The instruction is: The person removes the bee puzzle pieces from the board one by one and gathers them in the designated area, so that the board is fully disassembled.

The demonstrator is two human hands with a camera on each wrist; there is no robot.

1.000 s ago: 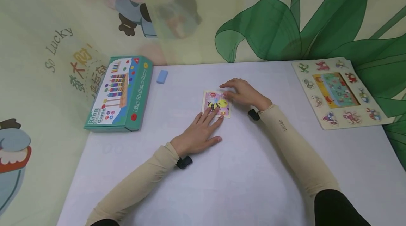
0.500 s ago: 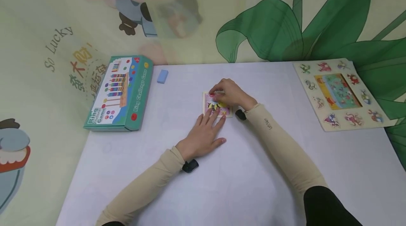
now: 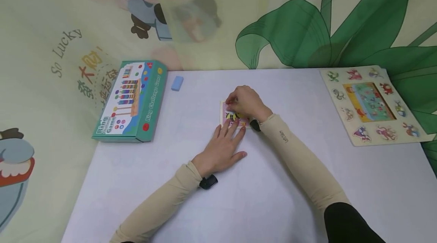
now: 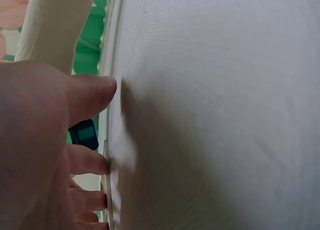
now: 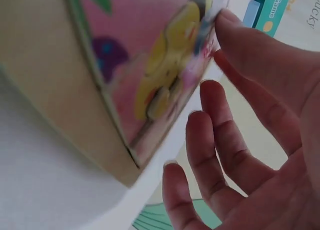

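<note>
A small square jigsaw puzzle (image 3: 233, 116) with a bee on a pink ground lies flat on the white table. The spread fingers of my left hand (image 3: 221, 151) rest on its near edge, thumb out to the side on the cloth. Over its far left corner, my right hand (image 3: 246, 102) pinches a blurred puzzle piece (image 5: 204, 34) between thumb and index finger. The other right fingers are bent and off the board in the right wrist view. Part of the picture is hidden under both hands.
A green ring game box (image 3: 128, 101) stands at the left, with a blue block (image 3: 177, 83) just right of it. A cream animal puzzle board (image 3: 341, 121) lies at the far right. A printed cloth (image 3: 205, 57) hangs behind the table.
My right hand has moved left from the puzzle's right side to its far left corner and now pinches a piece. My left hand has shifted slightly right, still on the near edge.
</note>
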